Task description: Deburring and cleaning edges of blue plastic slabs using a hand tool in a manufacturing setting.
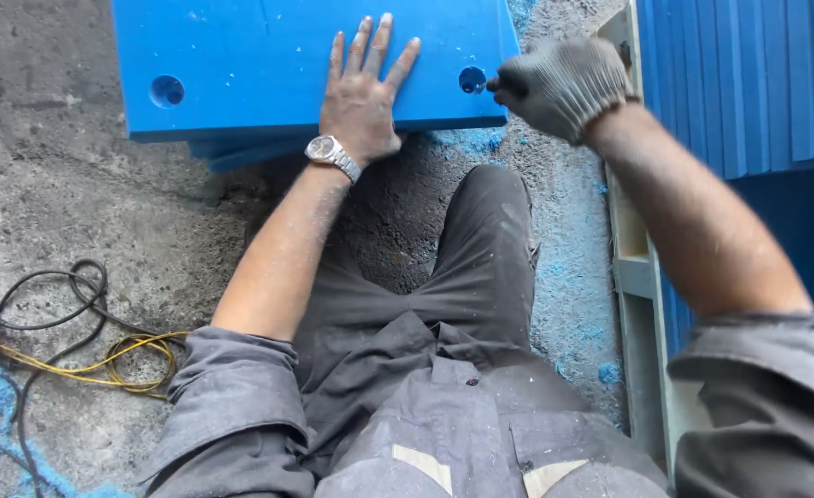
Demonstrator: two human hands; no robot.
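Left hand (363,97) flat on blue slab (241,55), fingers spread. Gloved right hand (564,85) fisted beside slab's right hole (471,80), upper centre; grasped object not discernible.

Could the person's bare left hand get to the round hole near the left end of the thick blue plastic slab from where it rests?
Probably yes. The bare left hand lies flat on the thick blue plastic slab, and nothing sits between it and the round hole.

**Blue slab, gritty floor**

From my feed, the blue slab (241,65) looks like smooth matt plastic. At 1 o'clock, my right hand (564,85) wears a coarse knit cloth glove. Shiny metal watch (331,153); rough concrete floor (66,184) dusted with blue shavings.
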